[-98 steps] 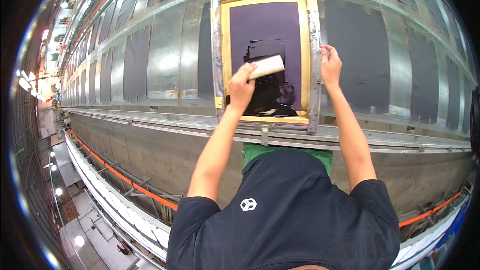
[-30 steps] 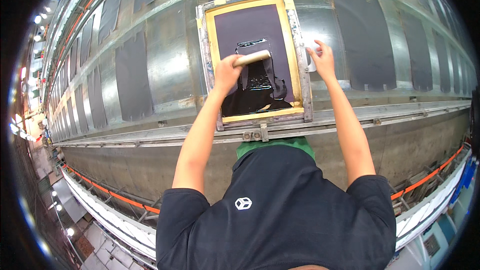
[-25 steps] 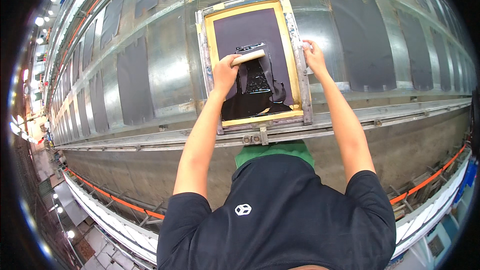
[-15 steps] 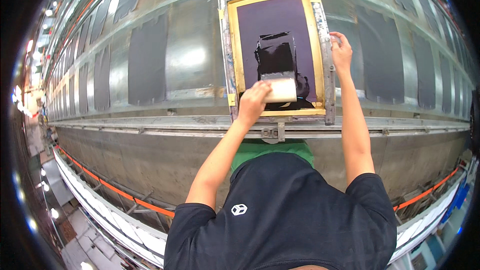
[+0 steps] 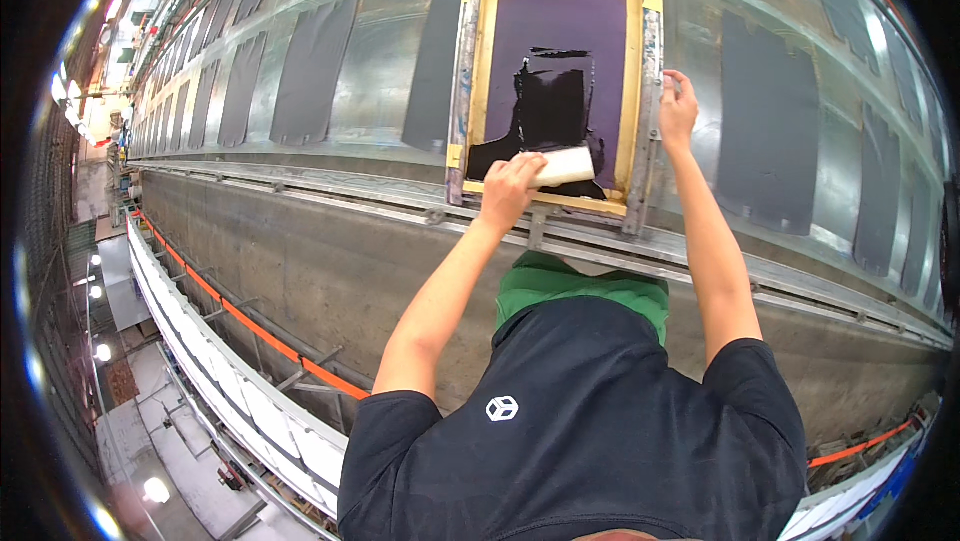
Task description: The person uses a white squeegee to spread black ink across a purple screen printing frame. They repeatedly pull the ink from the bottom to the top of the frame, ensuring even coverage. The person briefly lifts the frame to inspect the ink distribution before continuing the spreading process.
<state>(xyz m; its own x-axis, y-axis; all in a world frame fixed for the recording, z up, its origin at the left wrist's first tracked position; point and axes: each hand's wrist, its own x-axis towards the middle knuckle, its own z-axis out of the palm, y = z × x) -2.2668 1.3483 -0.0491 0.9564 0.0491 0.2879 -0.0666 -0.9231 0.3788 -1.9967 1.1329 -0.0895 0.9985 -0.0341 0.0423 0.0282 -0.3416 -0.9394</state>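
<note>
A screen-printing frame [image 5: 462,91] with yellow tape around its inner edge lies in front of me. Its mesh [image 5: 560,13] looks purple, with glossy black ink [image 5: 555,109] over the middle and lower left. My left hand [image 5: 512,186] grips a pale, wide-bladed squeegee [image 5: 566,167], which is tilted against the mesh near the frame's near edge. At the frame's right side, my right hand [image 5: 680,113] has its fingers curled on the outer edge. What lies under the screen is hidden.
A long metal table [image 5: 380,91] carries rows of dark grey panels [image 5: 768,126]. Along its near edge runs a metal rail [image 5: 385,199], with a bracket [image 5: 537,229] below the frame. An orange strip [image 5: 235,309] and white boards [image 5: 230,396] run behind me.
The frame has shifted right along the table, and a dark panel now shows just left of it. Both hands moved with it. More black ink shows at the mesh's lower left; the view has turned.
</note>
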